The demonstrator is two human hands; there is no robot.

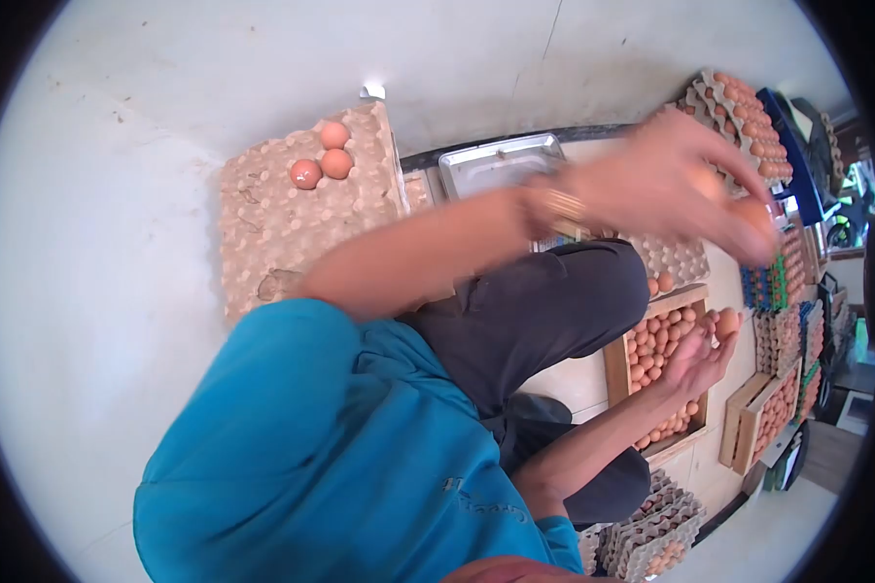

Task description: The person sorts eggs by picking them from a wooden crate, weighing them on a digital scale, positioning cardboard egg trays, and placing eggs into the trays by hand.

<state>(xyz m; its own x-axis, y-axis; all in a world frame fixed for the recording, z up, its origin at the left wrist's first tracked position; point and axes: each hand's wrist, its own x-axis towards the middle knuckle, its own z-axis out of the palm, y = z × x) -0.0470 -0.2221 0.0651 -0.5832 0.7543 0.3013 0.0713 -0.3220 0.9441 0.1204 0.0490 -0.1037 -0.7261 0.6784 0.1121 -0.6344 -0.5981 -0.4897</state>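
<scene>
My left hand, blurred by motion and wearing a bracelet or watch at the wrist, is curled around what look like two brown eggs. It is raised above the area beside my knee. Lower in the view, my right hand is turned palm up with a brown egg at its fingertips. Beneath that hand is a wooden crate full of loose brown eggs. Near it, partly behind my left arm, is a cardboard egg tray with a few eggs at its edge.
On the left, a stack of cardboard trays carries three eggs. A metal tray lies by the wall. Filled egg trays are stacked at the upper right, with another wooden crate farther out. More trays stand near my right knee.
</scene>
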